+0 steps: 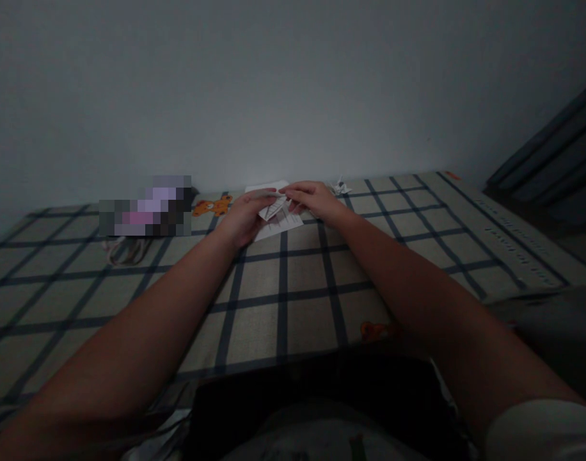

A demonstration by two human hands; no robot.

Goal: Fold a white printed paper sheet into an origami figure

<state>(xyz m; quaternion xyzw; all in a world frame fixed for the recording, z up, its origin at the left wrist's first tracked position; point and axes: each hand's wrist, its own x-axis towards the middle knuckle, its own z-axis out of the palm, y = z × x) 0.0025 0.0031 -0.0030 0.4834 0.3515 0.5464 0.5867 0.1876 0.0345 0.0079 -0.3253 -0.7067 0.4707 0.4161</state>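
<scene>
Both hands meet over the far middle of a checked tablecloth. Between them is a small folded piece of paper [272, 210], white with printed marks. My left hand [245, 216] grips its left side, thumb and fingers closed on it. My right hand [316, 200] has its fingers bent and pinched at the paper's upper right edge. Beneath the hands lies a flat printed white sheet [287, 224]. A small folded white paper piece [341, 187] with pointed tips rests just right of my right hand.
The checked cloth [254, 314] covers the surface up to a plain wall [293, 89]. At the left lies a pixelated purple and dark object [153, 205], with a looped pale cord [127, 253] before it. Dark curtain-like folds [556, 153] hang at the right.
</scene>
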